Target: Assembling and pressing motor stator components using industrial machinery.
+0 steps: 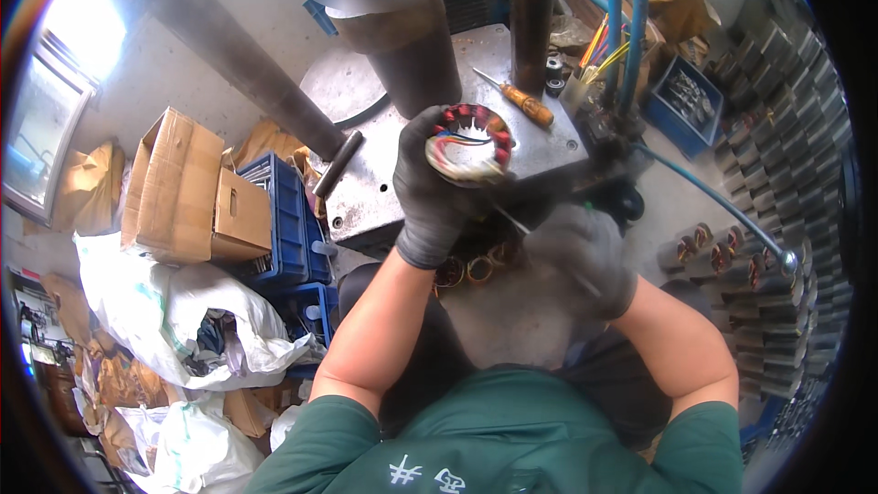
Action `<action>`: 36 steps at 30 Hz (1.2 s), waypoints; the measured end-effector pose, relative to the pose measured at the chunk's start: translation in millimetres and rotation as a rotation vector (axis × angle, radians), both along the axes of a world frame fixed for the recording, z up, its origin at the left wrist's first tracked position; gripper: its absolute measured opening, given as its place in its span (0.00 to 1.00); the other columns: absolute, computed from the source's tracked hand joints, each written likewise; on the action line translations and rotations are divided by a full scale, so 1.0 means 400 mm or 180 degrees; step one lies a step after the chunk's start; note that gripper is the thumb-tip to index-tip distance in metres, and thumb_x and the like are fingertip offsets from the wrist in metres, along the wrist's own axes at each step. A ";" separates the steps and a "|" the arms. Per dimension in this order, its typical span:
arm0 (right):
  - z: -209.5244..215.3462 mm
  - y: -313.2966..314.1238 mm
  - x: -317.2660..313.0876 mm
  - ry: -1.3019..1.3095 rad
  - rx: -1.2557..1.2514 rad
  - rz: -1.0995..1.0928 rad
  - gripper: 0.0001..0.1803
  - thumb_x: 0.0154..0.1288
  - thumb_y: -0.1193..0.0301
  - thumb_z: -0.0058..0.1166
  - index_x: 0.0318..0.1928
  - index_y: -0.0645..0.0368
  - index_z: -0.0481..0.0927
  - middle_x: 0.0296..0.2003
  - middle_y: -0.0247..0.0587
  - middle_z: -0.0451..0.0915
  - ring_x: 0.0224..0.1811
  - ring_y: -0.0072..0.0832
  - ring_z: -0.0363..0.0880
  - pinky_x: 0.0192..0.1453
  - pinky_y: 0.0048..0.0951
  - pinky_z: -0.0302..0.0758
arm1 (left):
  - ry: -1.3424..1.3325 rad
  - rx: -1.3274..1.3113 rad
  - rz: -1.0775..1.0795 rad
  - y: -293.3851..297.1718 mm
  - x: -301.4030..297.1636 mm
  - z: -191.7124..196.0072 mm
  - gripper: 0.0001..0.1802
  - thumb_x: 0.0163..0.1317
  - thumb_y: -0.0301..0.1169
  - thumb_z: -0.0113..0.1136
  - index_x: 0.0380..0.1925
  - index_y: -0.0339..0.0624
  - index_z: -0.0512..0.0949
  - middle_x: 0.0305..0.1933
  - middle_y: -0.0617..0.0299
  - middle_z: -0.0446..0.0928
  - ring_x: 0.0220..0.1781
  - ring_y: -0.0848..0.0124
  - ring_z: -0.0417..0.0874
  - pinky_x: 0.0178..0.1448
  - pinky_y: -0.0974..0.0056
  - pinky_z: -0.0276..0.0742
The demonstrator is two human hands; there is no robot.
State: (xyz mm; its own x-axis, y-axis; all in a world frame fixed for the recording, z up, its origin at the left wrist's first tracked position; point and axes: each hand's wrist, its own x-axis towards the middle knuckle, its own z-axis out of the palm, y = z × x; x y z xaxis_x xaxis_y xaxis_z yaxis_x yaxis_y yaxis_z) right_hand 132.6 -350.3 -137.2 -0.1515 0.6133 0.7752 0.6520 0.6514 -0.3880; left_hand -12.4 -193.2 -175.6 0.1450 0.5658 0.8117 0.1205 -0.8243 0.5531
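Observation:
My gloved left hand [428, 187] is closed around a ring-shaped motor stator [466, 171], raised above the near edge of the metal press bed. Red windings and a pale bundle of wires show around its open centre, with a few coloured leads across it. Below and to the right, my gloved right hand [585, 256] is smeared by motion, its fingers curled. A thin metal-shafted tool [512, 220] sticks out of it toward the stator; the glove hides its handle.
A wooden-handled screwdriver [526, 104] and a dark bar [338, 165] lie on the press bed [366, 206], between thick steel columns. Wound stators [478, 269] sit below my hands. Cartons [174, 183] and blue crates [288, 220] stand left; stacked metal cores [777, 128] fill the right.

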 end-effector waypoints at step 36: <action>0.012 0.022 0.033 0.2474 -0.0851 -0.0390 0.15 0.81 0.61 0.56 0.43 0.61 0.84 0.31 0.33 0.83 0.30 0.16 0.77 0.35 0.23 0.74 | -0.2999 -0.4502 -0.3751 0.023 -0.022 -0.047 0.61 0.56 0.79 0.57 0.72 0.37 0.66 0.63 0.37 0.78 0.60 0.46 0.84 0.66 0.44 0.81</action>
State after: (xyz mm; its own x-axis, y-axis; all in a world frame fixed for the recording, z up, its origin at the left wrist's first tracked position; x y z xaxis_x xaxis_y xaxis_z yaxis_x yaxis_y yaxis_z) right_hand 145.8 -341.4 -132.3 0.4469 0.7691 0.4570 0.1944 0.4152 -0.8887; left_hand -21.3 -184.1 -194.4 0.7169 0.6969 0.0204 -0.6696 0.6801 0.2984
